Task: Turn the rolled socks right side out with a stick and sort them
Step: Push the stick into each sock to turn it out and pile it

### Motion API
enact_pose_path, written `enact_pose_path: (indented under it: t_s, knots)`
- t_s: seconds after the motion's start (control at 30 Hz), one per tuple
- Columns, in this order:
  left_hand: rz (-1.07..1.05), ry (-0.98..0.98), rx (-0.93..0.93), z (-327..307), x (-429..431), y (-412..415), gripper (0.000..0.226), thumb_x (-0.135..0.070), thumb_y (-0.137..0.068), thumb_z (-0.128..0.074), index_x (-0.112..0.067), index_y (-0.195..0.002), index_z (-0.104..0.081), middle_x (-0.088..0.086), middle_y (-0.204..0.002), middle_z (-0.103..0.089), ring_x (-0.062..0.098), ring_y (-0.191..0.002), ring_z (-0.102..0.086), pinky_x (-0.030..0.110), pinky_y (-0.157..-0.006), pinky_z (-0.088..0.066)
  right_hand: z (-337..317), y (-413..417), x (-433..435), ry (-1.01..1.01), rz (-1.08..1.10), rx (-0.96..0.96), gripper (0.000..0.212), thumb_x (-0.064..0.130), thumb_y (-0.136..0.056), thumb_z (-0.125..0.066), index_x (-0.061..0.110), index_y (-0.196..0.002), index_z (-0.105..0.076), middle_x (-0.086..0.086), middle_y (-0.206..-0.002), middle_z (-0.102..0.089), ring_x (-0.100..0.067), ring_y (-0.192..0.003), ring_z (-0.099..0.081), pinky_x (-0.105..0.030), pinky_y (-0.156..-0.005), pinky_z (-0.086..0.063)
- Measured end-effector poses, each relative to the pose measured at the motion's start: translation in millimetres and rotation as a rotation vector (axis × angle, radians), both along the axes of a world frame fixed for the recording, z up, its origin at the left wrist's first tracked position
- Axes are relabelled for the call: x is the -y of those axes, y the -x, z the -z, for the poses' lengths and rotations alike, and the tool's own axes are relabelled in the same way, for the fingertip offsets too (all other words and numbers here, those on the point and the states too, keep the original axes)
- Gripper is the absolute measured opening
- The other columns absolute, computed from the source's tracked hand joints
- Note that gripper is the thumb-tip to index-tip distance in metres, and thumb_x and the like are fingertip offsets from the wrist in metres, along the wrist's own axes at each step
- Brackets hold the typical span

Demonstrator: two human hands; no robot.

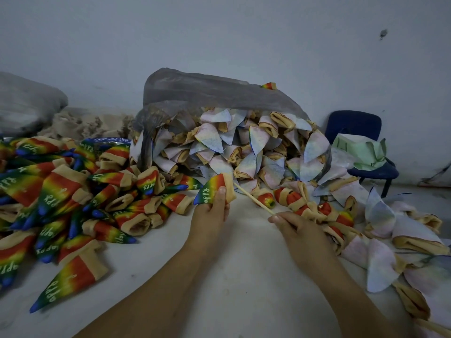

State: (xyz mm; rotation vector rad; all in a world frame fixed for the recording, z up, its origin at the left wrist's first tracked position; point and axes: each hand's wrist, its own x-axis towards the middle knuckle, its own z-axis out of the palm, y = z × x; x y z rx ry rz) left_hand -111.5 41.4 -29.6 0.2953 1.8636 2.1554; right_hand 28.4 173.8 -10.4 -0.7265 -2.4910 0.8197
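My left hand [211,211] grips a rainbow-coloured sock [211,189] with a tan cuff, held up over the white surface. A thin wooden stick [252,198] runs from the sock's cuff down to my right hand [296,226], which pinches its near end. To the left lies a heap of rainbow socks [61,191] turned right side out. Pale inside-out socks [244,147] spill from a grey plastic bag [207,91] behind the hands. Several rolled red-and-tan socks [300,203] lie just right of the stick.
More pale inside-out socks [390,240] spread along the right side of the white surface [219,276]. A dark blue chair [358,147] with a green bag [361,152] on it stands at the back right. Another grey bag [26,101] lies at the far left by the wall.
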Motion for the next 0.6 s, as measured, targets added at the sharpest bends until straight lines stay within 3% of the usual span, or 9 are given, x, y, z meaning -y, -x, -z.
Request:
enact_pose_path:
  t_s: [0.07,0.13,0.23,0.4,0.5,0.6]
  knots:
    - [-0.008,-0.007,0.006,0.2,1.7,2.2,0.041,-0.053,-0.091,-0.059,-0.022,-0.067,-0.07,-0.013,-0.06,-0.066,-0.001,-0.061,-0.063,0.024,-0.069,-0.046,-4.3,-3.7,-6.5,-0.057,-0.039,0.057,0.026,0.047,-0.095,-0.042,0.037,-0.101,-0.065,0.011,-0.091,-0.066,-0.003,-0.08,-0.055,-0.03,-0.072,-0.047]
    - [0.007,-0.163,0.128,-0.8,2.6,4.4,0.02,-0.036,-0.09,-0.068,-0.016,-0.088,-0.07,-0.009,-0.071,-0.071,0.003,-0.068,-0.068,0.025,-0.073,-0.05,-7.8,-6.5,-10.1,-0.105,-0.08,0.086,0.026,0.046,-0.095,-0.042,0.036,-0.099,-0.065,0.012,-0.092,-0.066,-0.002,-0.082,-0.055,-0.028,-0.074,-0.047]
    - [0.094,-0.357,0.213,-5.0,3.0,5.6,0.009,-0.017,-0.092,-0.066,-0.009,-0.096,-0.066,0.004,-0.077,-0.067,0.009,-0.061,-0.065,0.023,-0.057,-0.051,-9.8,-8.1,-10.7,-0.155,-0.105,0.097,0.023,0.046,-0.095,-0.044,0.037,-0.099,-0.065,0.012,-0.091,-0.065,-0.002,-0.082,-0.054,-0.027,-0.074,-0.046]
    - [0.191,-0.22,0.105,-3.0,6.1,1.8,0.024,-0.037,-0.093,-0.065,-0.027,-0.076,-0.079,-0.003,-0.066,-0.06,0.009,-0.06,-0.049,0.028,-0.064,-0.037,-6.8,-5.8,-6.0,-0.198,-0.14,0.043,0.025,0.044,-0.096,-0.042,0.034,-0.1,-0.064,0.011,-0.092,-0.064,-0.003,-0.082,-0.054,-0.028,-0.072,-0.046]
    - [0.138,-0.026,-0.044,-2.7,7.2,-0.2,0.042,-0.053,-0.092,-0.057,-0.021,-0.071,-0.074,-0.011,-0.06,-0.06,0.003,-0.056,-0.049,0.024,-0.064,-0.039,-4.2,-3.6,-4.1,-0.247,-0.004,-0.031,0.025,0.045,-0.096,-0.04,0.035,-0.101,-0.063,0.017,-0.079,-0.059,0.0,-0.071,-0.05,-0.023,-0.058,-0.039]
    - [0.135,0.032,-0.137,-4.6,6.1,-2.9,0.044,-0.055,-0.094,-0.054,-0.022,-0.068,-0.067,-0.01,-0.059,-0.059,0.001,-0.052,-0.048,0.021,-0.06,-0.039,-1.0,-1.7,0.7,-0.258,0.124,-0.074,0.024,0.046,-0.096,-0.041,0.037,-0.101,-0.062,0.021,-0.07,-0.051,-0.002,-0.068,-0.047,-0.024,-0.055,-0.034]
